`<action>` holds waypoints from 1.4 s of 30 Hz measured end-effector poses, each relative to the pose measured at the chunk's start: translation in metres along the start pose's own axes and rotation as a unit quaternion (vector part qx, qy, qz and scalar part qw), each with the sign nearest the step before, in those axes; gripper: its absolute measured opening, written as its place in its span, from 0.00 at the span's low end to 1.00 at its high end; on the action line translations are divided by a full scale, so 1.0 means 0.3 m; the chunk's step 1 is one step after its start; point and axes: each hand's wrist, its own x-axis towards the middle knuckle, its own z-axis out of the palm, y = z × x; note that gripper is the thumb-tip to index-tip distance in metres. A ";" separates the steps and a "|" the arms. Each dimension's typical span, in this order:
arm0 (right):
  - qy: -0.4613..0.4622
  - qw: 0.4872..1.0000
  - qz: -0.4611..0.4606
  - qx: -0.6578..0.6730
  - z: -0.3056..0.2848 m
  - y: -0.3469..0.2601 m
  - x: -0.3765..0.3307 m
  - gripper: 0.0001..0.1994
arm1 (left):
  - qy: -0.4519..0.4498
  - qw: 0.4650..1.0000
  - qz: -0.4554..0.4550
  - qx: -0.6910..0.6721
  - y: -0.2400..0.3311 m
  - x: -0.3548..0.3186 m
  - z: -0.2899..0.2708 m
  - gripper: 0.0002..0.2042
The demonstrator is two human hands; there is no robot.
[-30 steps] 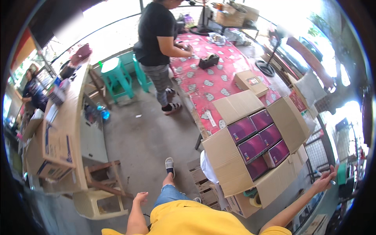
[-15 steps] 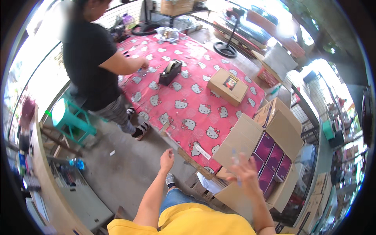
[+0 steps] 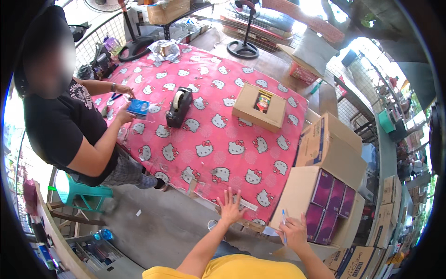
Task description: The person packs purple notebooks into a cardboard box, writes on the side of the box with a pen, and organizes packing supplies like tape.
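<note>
My left hand (image 3: 231, 209) reaches over the near edge of the pink table (image 3: 204, 163), its fingers spread, with nothing in it. Close to those fingertips lies a narrow white strip (image 3: 247, 204). A blue and white pen (image 3: 284, 215) stands roughly upright in my right hand (image 3: 294, 230), which is beside the open carton (image 3: 297, 186). Purple boxes (image 3: 327, 197) in two rows fill the carton, and its flaps are folded outward. How the fingers of my right hand grip the pen is partly hidden.
At the table's left a co-worker (image 3: 79, 135) holds a blue packet (image 3: 138, 108). A black tape dispenser (image 3: 179, 108) and a closed brown box (image 3: 260, 107) sit on the table. Behind the co-worker is a green stool (image 3: 86, 193); stacked cartons (image 3: 355, 262) are at lower right.
My left hand has moved up and right to the table edge, fingers now spread. My right hand has lowered with the pen. The co-worker now holds the blue packet; my view has shifted.
</note>
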 end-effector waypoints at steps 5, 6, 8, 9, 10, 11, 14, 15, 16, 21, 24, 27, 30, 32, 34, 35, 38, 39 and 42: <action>0.031 0.999 0.019 0.017 -0.036 -0.033 0.033 0.09 | -0.152 0.987 -0.015 0.056 0.007 0.043 -0.042 0.62; 0.039 0.999 0.014 0.034 -0.030 -0.041 0.042 0.09 | -0.173 0.983 -0.024 0.060 -0.001 0.041 -0.058 0.64; 0.043 0.997 -0.008 0.059 -0.011 -0.040 0.060 0.09 | -0.182 0.981 -0.040 0.063 -0.022 0.023 -0.070 0.65; 0.050 0.997 -0.008 0.054 -0.010 -0.049 0.062 0.08 | -0.183 0.980 -0.055 0.059 -0.026 0.007 -0.073 0.65; 0.056 0.997 -0.008 0.048 -0.016 -0.063 0.056 0.07 | -0.173 0.983 -0.057 0.030 -0.016 0.006 -0.095 0.68; 0.056 0.997 -0.028 0.045 -0.022 -0.070 0.057 0.06 | -0.168 0.984 -0.051 0.030 -0.017 -0.005 -0.081 0.68; 0.082 0.988 -0.079 -0.101 0.015 -0.028 -0.015 0.09 | -0.105 0.994 -0.004 0.020 -0.047 -0.023 0.013 0.68; 0.036 0.992 -0.031 -0.117 0.053 0.009 -0.057 0.13 | -0.119 0.993 -0.009 0.017 -0.047 -0.042 0.008 0.64; 0.082 0.985 -0.075 -0.135 0.066 0.007 -0.070 0.11 | -0.138 0.990 0.001 0.019 -0.030 -0.043 -0.038 0.61; 0.143 0.960 -0.205 -0.129 0.092 0.089 -0.035 0.11 | 0.007 0.961 -0.089 -0.261 -0.142 -0.052 -0.127 0.43; 0.146 0.957 -0.222 -0.119 0.101 0.056 -0.047 0.10 | 0.164 0.925 -0.206 -0.275 -0.359 -0.257 -0.124 0.33; 0.146 0.955 -0.234 -0.106 0.121 0.037 -0.069 0.09 | 0.224 0.834 -0.436 -0.252 -0.491 -0.694 -0.137 0.26; 0.151 0.952 -0.248 -0.098 0.131 0.011 -0.107 0.09 | 0.173 0.717 -0.612 -0.285 -0.526 -1.177 -0.058 0.22; 0.158 0.948 -0.260 -0.093 0.136 -0.003 -0.160 0.08 | 0.187 0.669 -0.658 -0.291 -0.471 -1.470 0.046 0.24; 0.161 0.943 -0.281 -0.079 0.142 -0.032 -0.212 0.08 | 0.226 0.626 -0.680 -0.309 -0.369 -1.775 0.225 0.26; 0.162 0.940 -0.291 -0.072 0.143 -0.046 -0.241 0.08 | 0.253 0.606 -0.687 -0.311 -0.297 -1.911 0.321 0.28; 0.171 0.933 -0.310 -0.064 0.169 -0.068 -0.354 0.07 | 0.261 0.560 -0.712 -0.334 -0.063 -2.229 0.550 0.28; 0.180 0.932 -0.308 -0.061 0.162 -0.078 -0.397 0.07 | 0.257 0.541 -0.720 -0.352 0.038 -2.301 0.591 0.28; 0.203 0.923 -0.323 -0.046 0.151 -0.124 -0.529 0.06 | 0.145 0.523 -0.736 -0.405 0.287 -2.565 0.685 0.27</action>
